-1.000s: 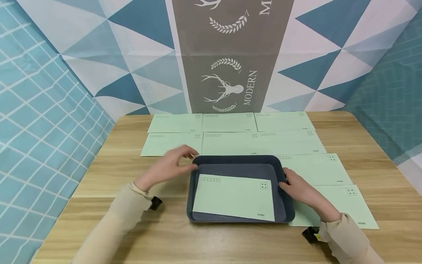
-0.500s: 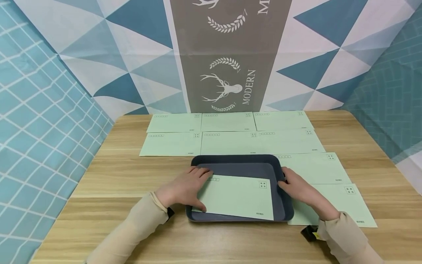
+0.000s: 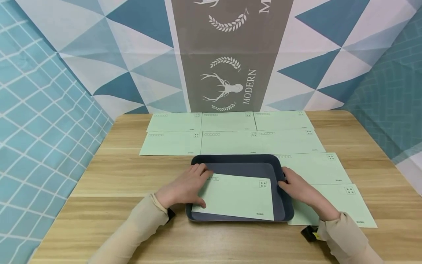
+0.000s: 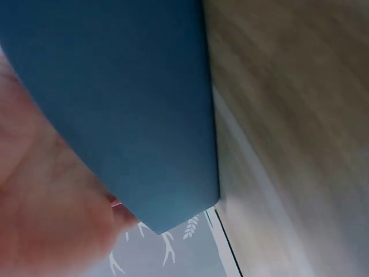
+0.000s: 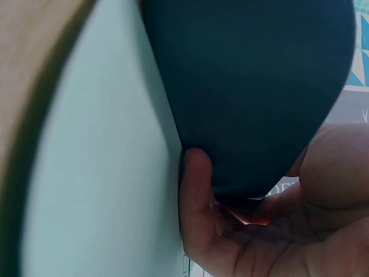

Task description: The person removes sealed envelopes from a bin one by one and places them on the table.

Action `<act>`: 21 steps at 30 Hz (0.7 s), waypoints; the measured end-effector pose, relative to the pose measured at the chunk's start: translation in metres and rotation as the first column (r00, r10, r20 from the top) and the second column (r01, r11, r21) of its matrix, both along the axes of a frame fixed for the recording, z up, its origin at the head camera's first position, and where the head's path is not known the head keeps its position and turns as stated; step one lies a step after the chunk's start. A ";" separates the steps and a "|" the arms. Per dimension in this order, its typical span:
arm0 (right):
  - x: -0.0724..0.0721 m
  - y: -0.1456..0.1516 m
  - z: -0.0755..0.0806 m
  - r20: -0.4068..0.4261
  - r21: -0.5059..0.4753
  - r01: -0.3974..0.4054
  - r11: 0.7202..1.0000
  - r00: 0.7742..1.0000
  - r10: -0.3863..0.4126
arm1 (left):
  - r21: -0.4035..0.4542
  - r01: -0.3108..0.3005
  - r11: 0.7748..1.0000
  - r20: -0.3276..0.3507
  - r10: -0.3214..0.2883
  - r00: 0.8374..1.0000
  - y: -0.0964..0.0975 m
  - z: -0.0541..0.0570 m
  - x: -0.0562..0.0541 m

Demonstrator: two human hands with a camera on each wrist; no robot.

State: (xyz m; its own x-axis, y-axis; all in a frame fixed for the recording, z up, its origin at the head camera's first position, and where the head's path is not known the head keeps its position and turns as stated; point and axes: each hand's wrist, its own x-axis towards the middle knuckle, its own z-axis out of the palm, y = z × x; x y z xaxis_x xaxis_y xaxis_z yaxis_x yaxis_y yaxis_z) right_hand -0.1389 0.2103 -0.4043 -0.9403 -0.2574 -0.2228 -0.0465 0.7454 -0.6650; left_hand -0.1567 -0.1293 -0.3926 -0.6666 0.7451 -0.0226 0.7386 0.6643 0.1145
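A dark blue tray (image 3: 235, 158) sits in the middle of the table, overlapping the laid-out envelopes on its right. Inside lies a pale green envelope (image 3: 237, 198), slightly slanted. My left hand (image 3: 184, 186) reaches over the tray's left rim, fingers and thumb spread apart on the envelope's left end, which they partly hide. In the left wrist view, the palm (image 4: 52, 190) is beside the tray's outer wall (image 4: 127, 115). My right hand (image 3: 301, 189) grips the right rim; in the right wrist view its fingers (image 5: 196, 202) curl against the tray wall (image 5: 248, 92).
Several matching envelopes (image 3: 235, 143) lie face up in rows at the back, and two more, one an envelope (image 3: 333, 205) at the front right, run down the right side. The wooden table (image 3: 115, 176) meets a patterned backdrop (image 3: 151, 55) behind.
My left hand has come from the tray's upper left corner down onto the envelope's left end, its fingers bending slightly more. The right hand and tray have stayed in place.
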 end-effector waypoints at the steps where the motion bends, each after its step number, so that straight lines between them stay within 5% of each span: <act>1: 0.000 0.000 0.000 0.002 0.000 0.000 1.000 1.000 0.000 | 0.012 0.004 1.000 -0.017 -0.004 1.000 0.000 0.000 0.000; 8: -0.001 0.001 0.001 0.003 0.001 0.003 1.000 1.000 -0.003 | 0.051 0.021 0.998 -0.085 -0.017 0.996 0.003 0.001 -0.004; 15: -0.001 0.000 0.002 0.000 0.008 0.004 1.000 1.000 -0.004 | 0.067 -0.034 0.997 0.056 0.030 0.998 0.003 0.004 -0.006; 21: -0.002 0.000 0.001 -0.012 0.004 0.000 1.000 1.000 0.000 | 0.117 -0.071 0.991 0.194 0.047 0.980 -0.003 0.013 -0.006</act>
State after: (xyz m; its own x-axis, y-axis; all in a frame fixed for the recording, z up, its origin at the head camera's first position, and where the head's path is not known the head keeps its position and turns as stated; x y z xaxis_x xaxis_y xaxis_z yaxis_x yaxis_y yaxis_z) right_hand -0.1408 0.2100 -0.4038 -0.9428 -0.2566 -0.2127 -0.0542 0.7478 -0.6617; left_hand -0.1631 -0.1318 -0.3797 -0.7016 0.7097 -0.0643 0.6554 0.6780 0.3329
